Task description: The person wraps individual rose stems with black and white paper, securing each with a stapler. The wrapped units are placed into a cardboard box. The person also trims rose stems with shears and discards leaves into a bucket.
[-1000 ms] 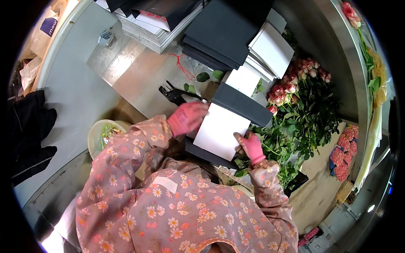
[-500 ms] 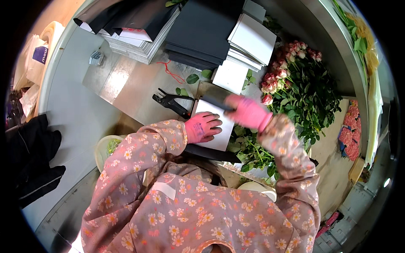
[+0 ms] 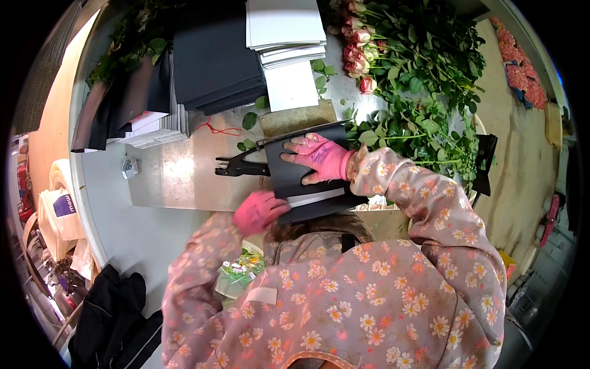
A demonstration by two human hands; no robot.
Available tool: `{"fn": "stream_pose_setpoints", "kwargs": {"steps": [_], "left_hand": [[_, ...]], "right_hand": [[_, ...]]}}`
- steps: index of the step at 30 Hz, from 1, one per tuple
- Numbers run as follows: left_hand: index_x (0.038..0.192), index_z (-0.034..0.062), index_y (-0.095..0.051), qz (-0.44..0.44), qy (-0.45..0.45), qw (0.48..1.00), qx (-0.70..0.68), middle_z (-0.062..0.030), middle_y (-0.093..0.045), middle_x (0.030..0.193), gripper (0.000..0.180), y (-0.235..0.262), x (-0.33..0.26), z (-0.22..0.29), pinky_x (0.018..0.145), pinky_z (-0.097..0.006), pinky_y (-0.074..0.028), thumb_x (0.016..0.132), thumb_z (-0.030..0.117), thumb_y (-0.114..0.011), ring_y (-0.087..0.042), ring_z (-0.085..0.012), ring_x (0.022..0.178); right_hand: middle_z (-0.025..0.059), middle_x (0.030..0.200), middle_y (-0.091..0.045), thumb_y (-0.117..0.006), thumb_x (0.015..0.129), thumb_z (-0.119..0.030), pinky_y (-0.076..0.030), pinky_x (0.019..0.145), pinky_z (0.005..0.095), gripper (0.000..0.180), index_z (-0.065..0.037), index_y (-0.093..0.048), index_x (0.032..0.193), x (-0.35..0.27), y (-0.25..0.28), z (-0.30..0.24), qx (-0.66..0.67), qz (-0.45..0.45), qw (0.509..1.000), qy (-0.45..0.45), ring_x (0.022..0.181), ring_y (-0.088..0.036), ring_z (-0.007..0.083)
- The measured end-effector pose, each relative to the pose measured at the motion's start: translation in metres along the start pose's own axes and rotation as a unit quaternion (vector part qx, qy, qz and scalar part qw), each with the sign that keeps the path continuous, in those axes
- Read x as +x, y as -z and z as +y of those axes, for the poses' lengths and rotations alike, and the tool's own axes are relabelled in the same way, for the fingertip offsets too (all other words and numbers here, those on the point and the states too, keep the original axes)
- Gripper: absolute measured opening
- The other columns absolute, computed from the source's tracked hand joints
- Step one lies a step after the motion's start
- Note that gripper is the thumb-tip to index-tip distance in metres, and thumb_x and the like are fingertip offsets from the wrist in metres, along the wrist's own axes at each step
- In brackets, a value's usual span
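A black sheet (image 3: 289, 175) lies folded over a white sheet (image 3: 316, 197), which shows only as a narrow strip near its lower edge. My right hand (image 3: 319, 157), in a pink glove, presses flat on the black sheet with its fingers spread. At the lower left corner of the sheet, my left hand (image 3: 261, 212), also gloved in pink, has its fingers curled together on the edge. Just left of the sheet rests a black plier-like hand tool (image 3: 239, 166), its right end hidden under the sheet.
Stacks of black sheets (image 3: 215, 61) and white sheets (image 3: 286, 24) stand at the back. Pink-and-white roses (image 3: 357, 52) with leafy stems lie to the right. A red string (image 3: 218, 129) is on the metal tabletop (image 3: 166, 178). A bucket of cuttings (image 3: 239, 270) stands below.
The white sheet, bare before, is now mostly covered by the black sheet. My right hand has come down flat on it; my left hand has moved from the white sheet to the lower left edge.
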State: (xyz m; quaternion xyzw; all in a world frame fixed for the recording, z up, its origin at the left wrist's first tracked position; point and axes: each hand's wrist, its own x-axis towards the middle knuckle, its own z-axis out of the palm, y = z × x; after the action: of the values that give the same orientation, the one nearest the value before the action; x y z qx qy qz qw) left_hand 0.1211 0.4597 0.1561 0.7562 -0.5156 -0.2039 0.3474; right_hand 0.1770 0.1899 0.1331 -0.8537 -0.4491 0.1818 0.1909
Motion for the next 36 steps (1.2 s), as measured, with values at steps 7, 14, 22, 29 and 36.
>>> {"fn": "stream_pose_setpoints", "kwargs": {"steps": [7, 14, 22, 29, 36], "left_hand": [[0.093, 0.0101, -0.057, 0.117, 0.203, 0.971, -0.04, -0.0116, -0.058, 0.112, 0.038, -0.005, 0.011, 0.02, 0.093, -0.042, -0.041, 0.062, 0.014, -0.078, -0.055, -0.0337, 0.106], [0.085, 0.011, -0.057, 0.316, 0.199, 0.926, 0.059, -0.0137, -0.056, 0.116, 0.033, -0.042, 0.017, -0.006, 0.096, -0.048, -0.039, 0.06, 0.014, -0.079, -0.048, -0.0388, 0.117], [0.114, 0.0034, -0.053, 0.546, 0.307, 0.769, 0.127, -0.0207, -0.047, 0.125, 0.05, -0.101, 0.039, -0.008, 0.099, -0.047, -0.039, 0.072, 0.02, -0.076, -0.048, -0.0403, 0.115], [0.117, 0.01, -0.06, 0.033, -0.014, 0.997, -0.062, -0.0079, -0.055, 0.127, 0.032, -0.023, 0.062, 0.002, 0.105, -0.043, -0.036, 0.087, 0.022, -0.061, -0.05, -0.0246, 0.12], [0.122, 0.016, -0.056, -0.016, -0.079, 0.985, 0.153, -0.0034, -0.053, 0.13, 0.04, -0.031, 0.065, -0.013, 0.106, -0.041, -0.035, 0.084, 0.029, -0.062, -0.046, -0.0197, 0.124]], "right_hand": [[0.0064, 0.112, -0.056, -0.075, 0.07, -0.037, -0.047, 0.079, 0.038, 0.053, -0.012, -0.056, 0.112, 0.01, 0.004, -0.046, -0.098, -0.005, 0.981, -0.165, 0.102, -0.057, 0.0243], [0.0139, 0.104, -0.06, -0.076, 0.068, -0.044, -0.05, 0.079, 0.0421, 0.059, -0.006, -0.055, 0.108, 0.02, 0.007, -0.018, 0.065, -0.058, 0.979, -0.187, 0.098, -0.062, 0.0306], [0.0173, 0.108, -0.057, -0.069, 0.074, -0.027, -0.048, 0.082, 0.0436, 0.042, -0.005, -0.051, 0.106, 0.02, 0.007, 0.009, 0.17, -0.155, 0.964, -0.134, 0.104, -0.057, 0.0351], [0.0164, 0.109, -0.056, -0.063, 0.079, -0.016, -0.048, 0.083, 0.0445, 0.038, -0.007, -0.051, 0.114, 0.005, -0.005, -0.006, 0.059, -0.071, 0.987, -0.129, 0.104, -0.058, 0.0347], [0.008, 0.133, -0.049, -0.052, 0.084, -0.017, -0.036, 0.1, 0.0406, 0.051, -0.01, -0.045, 0.135, 0.007, 0.002, -0.02, -0.077, 0.047, 0.991, -0.1, 0.121, -0.047, 0.0261]]}}
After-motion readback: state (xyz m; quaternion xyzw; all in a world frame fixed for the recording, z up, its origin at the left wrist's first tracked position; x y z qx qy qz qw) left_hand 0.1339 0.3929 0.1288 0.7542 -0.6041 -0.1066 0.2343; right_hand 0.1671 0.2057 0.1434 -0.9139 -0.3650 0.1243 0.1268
